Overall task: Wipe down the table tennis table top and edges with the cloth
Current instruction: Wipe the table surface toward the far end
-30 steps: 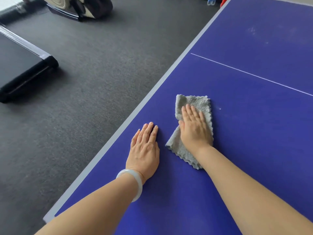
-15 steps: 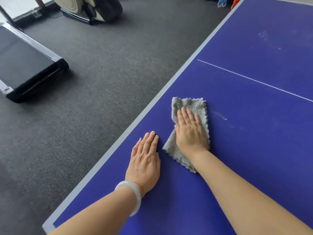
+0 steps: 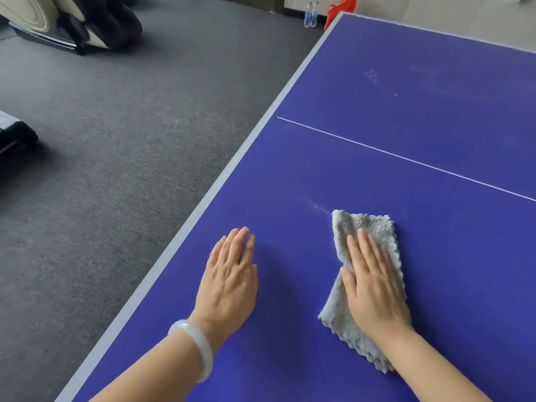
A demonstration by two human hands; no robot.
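Note:
The blue table tennis table (image 3: 420, 117) fills the right side, with a grey-white edge band (image 3: 232, 166) on its left and a thin white line across the top. A folded grey cloth (image 3: 374, 227) lies flat on the blue top. My right hand (image 3: 374, 288) presses flat on the cloth, fingers together and pointing away from me. My left hand (image 3: 232, 277) rests palm down on the bare top, well left of the cloth and near the edge band; a pale bangle circles its wrist. A faint dusty streak (image 3: 319, 208) sits just beyond the cloth's far left corner.
Dark grey carpet (image 3: 116, 169) lies left of the table. A massage chair base (image 3: 72, 21) stands at the far left, a black treadmill end (image 3: 14, 137) at the left edge. Two water bottles (image 3: 310, 14) and a red object (image 3: 342, 7) are beyond the table's far corner.
My right hand has slid the cloth to the right, away from my left hand; a clear gap now separates them. The view has shifted, showing more of the far table end.

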